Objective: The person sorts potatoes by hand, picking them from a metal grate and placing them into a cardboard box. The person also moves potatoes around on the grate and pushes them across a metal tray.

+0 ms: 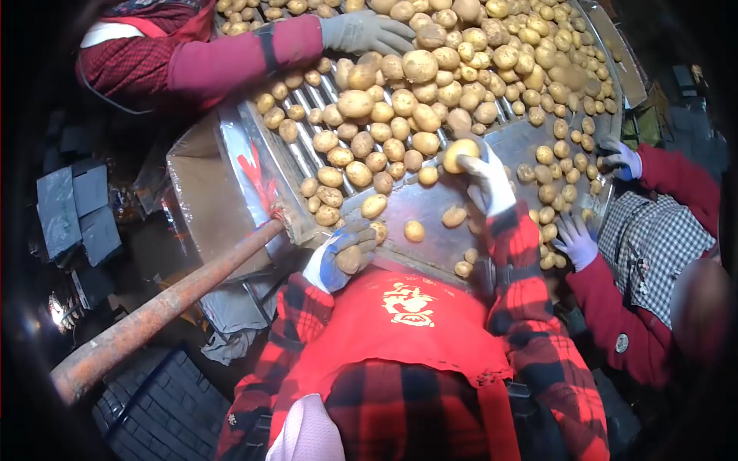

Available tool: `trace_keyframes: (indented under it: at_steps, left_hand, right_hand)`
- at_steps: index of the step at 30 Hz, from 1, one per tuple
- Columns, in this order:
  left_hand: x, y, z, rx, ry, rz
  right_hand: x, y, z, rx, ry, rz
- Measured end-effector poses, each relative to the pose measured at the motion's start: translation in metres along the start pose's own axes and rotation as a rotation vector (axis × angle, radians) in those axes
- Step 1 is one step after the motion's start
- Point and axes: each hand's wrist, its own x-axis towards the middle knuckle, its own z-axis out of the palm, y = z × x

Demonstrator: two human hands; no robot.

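Note:
My right hand (490, 183), in a white glove, grips a large yellow potato (460, 155) between thumb and fingers above the metal sorting table (419, 201). My left hand (329, 257), in a blue and white glove, is curled around a brownish potato (349, 260) close to my red apron (400, 315). Just beyond its fingertips lies a small potato (379, 232). Between my hands, a few loose potatoes rest on the metal, among them a round one (414, 230). A big heap of potatoes (453, 69) covers the rollers (304, 138) ahead.
A co-worker's grey-gloved hand (367, 33) reaches over the heap at upper left. At right, another person's gloved hands (576, 242) are by more potatoes. A rusty pipe (169, 307) slants across the left, near a cardboard box (211, 192).

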Motion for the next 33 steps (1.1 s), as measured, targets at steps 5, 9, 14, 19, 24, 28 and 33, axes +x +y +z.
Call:
trace_keyframes:
  at_steps: [5,9,14,19,24,28,33]
  left_hand:
    - [0.008,0.002,0.015,-0.133,0.099,-0.037]
    - [0.031,0.02,0.044,0.184,0.151,0.045]
    - [0.105,0.089,0.073,1.34,0.567,0.963]
    - [0.156,0.149,0.076,1.942,0.615,0.498]
    - [0.174,0.137,0.052,1.442,0.419,0.633]
    - [0.12,0.109,0.051,0.104,-0.03,0.067]
    - [0.07,0.063,0.055,-0.345,-0.288,-0.053]
  right_hand:
    - [0.025,0.02,-0.124,0.395,0.266,-0.005]
    - [0.07,-0.037,-0.056,-1.455,0.319,-0.509]
    - [0.056,-0.044,-0.019,-1.636,0.233,-0.288]
    - [0.013,0.007,-0.015,-1.912,0.112,-0.251]
    - [0.038,0.005,-0.055,-0.624,-0.048,-0.154]
    - [-0.021,-0.014,-0.015,0.457,-0.188,0.169]
    - [-0.07,0.003,0.048,0.836,-0.305,0.183]
